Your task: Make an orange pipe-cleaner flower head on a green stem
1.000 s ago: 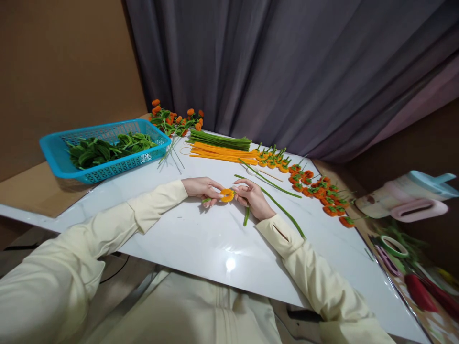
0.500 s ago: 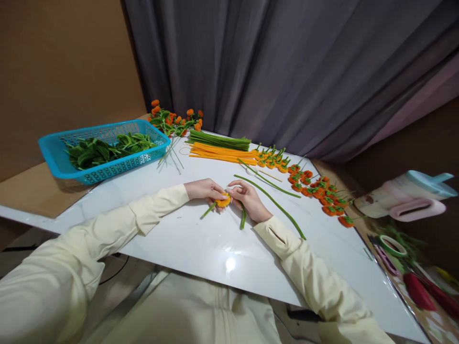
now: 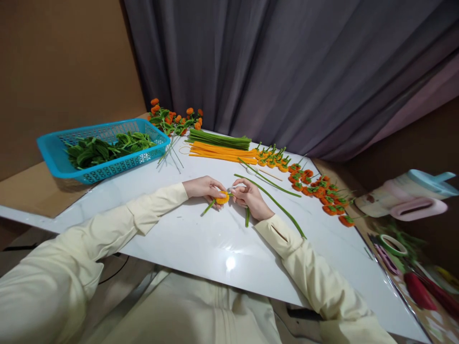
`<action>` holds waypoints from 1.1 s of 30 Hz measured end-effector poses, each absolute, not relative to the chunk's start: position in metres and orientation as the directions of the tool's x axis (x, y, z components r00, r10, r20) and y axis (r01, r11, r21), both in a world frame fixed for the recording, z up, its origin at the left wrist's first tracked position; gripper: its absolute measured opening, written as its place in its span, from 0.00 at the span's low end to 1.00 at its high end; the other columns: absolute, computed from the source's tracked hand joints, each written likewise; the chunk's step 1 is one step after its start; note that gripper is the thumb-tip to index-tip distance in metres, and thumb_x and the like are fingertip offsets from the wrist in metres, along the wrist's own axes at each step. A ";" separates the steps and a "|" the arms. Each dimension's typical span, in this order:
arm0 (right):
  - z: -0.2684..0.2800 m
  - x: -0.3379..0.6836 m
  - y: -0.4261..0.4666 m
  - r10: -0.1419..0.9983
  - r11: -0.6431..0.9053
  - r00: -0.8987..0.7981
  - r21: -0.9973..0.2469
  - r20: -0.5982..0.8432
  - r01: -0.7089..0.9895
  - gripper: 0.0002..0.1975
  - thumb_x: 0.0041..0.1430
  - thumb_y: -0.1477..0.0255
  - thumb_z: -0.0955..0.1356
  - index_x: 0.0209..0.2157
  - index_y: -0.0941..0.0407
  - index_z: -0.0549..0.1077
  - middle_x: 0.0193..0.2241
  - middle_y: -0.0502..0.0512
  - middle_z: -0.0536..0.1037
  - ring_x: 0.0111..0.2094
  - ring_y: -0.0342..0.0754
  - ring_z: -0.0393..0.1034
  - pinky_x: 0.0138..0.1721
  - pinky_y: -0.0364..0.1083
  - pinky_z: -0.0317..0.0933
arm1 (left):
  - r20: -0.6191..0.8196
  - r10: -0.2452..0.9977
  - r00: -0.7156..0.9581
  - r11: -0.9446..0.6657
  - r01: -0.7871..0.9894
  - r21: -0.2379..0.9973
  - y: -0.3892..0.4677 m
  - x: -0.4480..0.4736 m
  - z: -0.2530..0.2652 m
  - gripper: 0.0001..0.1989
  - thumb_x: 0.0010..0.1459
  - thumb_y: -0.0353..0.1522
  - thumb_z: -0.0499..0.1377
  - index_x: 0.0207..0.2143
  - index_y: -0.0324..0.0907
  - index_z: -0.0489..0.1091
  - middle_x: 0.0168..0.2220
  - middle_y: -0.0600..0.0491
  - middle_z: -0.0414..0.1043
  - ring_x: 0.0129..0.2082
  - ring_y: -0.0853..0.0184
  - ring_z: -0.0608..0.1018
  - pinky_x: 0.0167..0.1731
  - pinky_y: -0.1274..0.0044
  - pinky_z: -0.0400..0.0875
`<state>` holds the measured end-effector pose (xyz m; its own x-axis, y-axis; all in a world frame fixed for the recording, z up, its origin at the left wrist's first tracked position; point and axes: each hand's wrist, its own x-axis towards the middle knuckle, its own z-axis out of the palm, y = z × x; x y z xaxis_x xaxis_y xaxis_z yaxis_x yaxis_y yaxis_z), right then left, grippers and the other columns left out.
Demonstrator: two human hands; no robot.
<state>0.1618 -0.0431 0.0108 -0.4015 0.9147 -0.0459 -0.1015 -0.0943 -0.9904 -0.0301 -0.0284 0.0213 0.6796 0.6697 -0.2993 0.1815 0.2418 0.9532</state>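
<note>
Over the middle of the white table, my left hand (image 3: 205,188) pinches a yellow pipe-cleaner flower (image 3: 223,198). One green end of a pipe cleaner (image 3: 208,207) sticks out toward the lower left of the flower. Just to the right, my right hand (image 3: 250,196) is closed on a green pipe cleaner (image 3: 247,217), whose end hangs below the palm. A short green bit shows between the flower and my right fingertips; whether it is one piece with the hanging end, I cannot tell. Loose green pipe cleaners (image 3: 283,215) lie beside and beyond my right hand.
Leaves fill part of a blue basket (image 3: 103,177) at left. Behind lie bundles of green (image 3: 220,139) and orange pipe cleaners (image 3: 218,151), then rows of yellow flowers (image 3: 271,161) and orange flowers (image 3: 319,191). A tumbler (image 3: 405,196) and green tape (image 3: 393,245) are at right.
My right hand has shifted slightly right, away from the flower, and a green bit now shows between them. The hanging green end moved right too. My left hand has barely moved.
</note>
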 end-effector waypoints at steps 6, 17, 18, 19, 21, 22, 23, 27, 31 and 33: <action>0.006 0.160 -0.046 0.898 0.119 -0.428 -0.993 0.104 0.009 0.13 0.49 0.63 0.68 0.32 0.56 0.65 0.20 0.46 0.68 0.12 0.36 0.55 0.12 0.37 0.47 | -0.281 0.700 0.657 0.271 0.119 0.955 -0.026 -0.029 0.019 0.23 0.43 0.41 0.65 0.38 0.36 0.66 0.24 0.48 0.75 0.22 0.67 0.76 0.22 0.80 0.67; 0.003 0.159 -0.054 0.789 0.608 -0.417 -0.668 0.451 0.429 0.06 0.54 0.74 0.63 0.34 0.55 0.69 0.31 0.53 0.74 0.27 0.44 0.66 0.31 0.43 0.59 | -0.258 0.799 0.543 0.235 0.113 0.965 -0.025 -0.026 0.019 0.17 0.44 0.39 0.65 0.31 0.34 0.68 0.19 0.54 0.70 0.13 0.78 0.67 0.12 0.86 0.54; 0.003 0.159 -0.054 0.776 0.628 -0.424 -0.639 0.467 0.445 0.06 0.55 0.75 0.62 0.34 0.55 0.69 0.31 0.54 0.74 0.28 0.45 0.67 0.32 0.44 0.59 | -0.247 0.806 0.537 0.220 0.116 0.969 -0.025 -0.026 0.019 0.17 0.44 0.38 0.65 0.30 0.34 0.67 0.18 0.55 0.70 0.13 0.78 0.67 0.12 0.85 0.54; 0.003 0.160 -0.054 0.766 0.641 -0.431 -0.619 0.476 0.455 0.07 0.55 0.75 0.62 0.34 0.55 0.70 0.31 0.54 0.74 0.29 0.45 0.67 0.33 0.44 0.59 | -0.237 0.812 0.533 0.206 0.117 0.971 -0.026 -0.025 0.018 0.17 0.43 0.38 0.65 0.29 0.34 0.67 0.18 0.55 0.70 0.13 0.77 0.67 0.13 0.85 0.56; 0.003 0.160 -0.053 0.757 0.652 -0.439 -0.601 0.483 0.462 0.07 0.55 0.76 0.61 0.33 0.55 0.70 0.31 0.55 0.75 0.31 0.46 0.68 0.34 0.44 0.60 | -0.223 0.819 0.528 0.189 0.119 0.975 -0.027 -0.025 0.017 0.18 0.42 0.39 0.66 0.29 0.35 0.66 0.18 0.55 0.70 0.13 0.77 0.68 0.14 0.84 0.59; 0.003 0.161 -0.053 0.757 0.652 -0.440 -0.600 0.483 0.464 0.07 0.54 0.76 0.61 0.33 0.55 0.70 0.31 0.55 0.75 0.31 0.46 0.68 0.34 0.44 0.60 | -0.221 0.820 0.527 0.185 0.121 0.975 -0.027 -0.024 0.017 0.18 0.41 0.39 0.66 0.29 0.35 0.66 0.18 0.55 0.70 0.14 0.76 0.68 0.15 0.84 0.60; 0.002 0.161 -0.052 0.760 0.649 -0.437 -0.602 0.482 0.465 0.07 0.54 0.76 0.61 0.33 0.55 0.70 0.31 0.54 0.75 0.31 0.46 0.68 0.34 0.44 0.60 | -0.219 0.822 0.526 0.181 0.123 0.976 -0.028 -0.024 0.016 0.18 0.41 0.39 0.66 0.28 0.35 0.66 0.18 0.55 0.70 0.14 0.76 0.68 0.15 0.84 0.60; 0.001 0.161 -0.052 0.779 0.626 -0.411 -0.622 0.473 0.470 0.08 0.53 0.76 0.62 0.30 0.54 0.72 0.29 0.53 0.76 0.29 0.46 0.68 0.33 0.44 0.60 | -0.202 0.825 0.527 0.160 0.124 0.979 -0.029 -0.023 0.014 0.18 0.42 0.39 0.65 0.28 0.35 0.66 0.17 0.56 0.69 0.14 0.76 0.68 0.15 0.84 0.60; 0.001 0.160 -0.053 0.795 0.607 -0.378 -0.638 0.475 0.474 0.08 0.51 0.77 0.62 0.28 0.55 0.72 0.27 0.52 0.76 0.27 0.45 0.68 0.32 0.43 0.60 | -0.215 0.813 0.542 0.206 0.077 0.975 -0.028 -0.023 0.014 0.18 0.41 0.38 0.66 0.29 0.35 0.66 0.19 0.54 0.71 0.14 0.74 0.70 0.16 0.82 0.64; 0.001 0.160 -0.053 0.806 0.591 -0.345 -0.650 0.481 0.478 0.08 0.51 0.78 0.62 0.28 0.55 0.72 0.25 0.51 0.75 0.26 0.45 0.68 0.30 0.43 0.60 | -0.249 0.785 0.567 0.279 0.036 0.960 -0.026 -0.025 0.015 0.19 0.43 0.39 0.66 0.31 0.34 0.67 0.22 0.51 0.73 0.17 0.72 0.73 0.19 0.81 0.67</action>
<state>0.1597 -0.0527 0.0015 -0.3445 0.8064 0.4806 0.4777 0.5913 -0.6497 -0.0247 -0.0255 0.0147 0.5669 0.7851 -0.2495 0.0357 0.2791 0.9596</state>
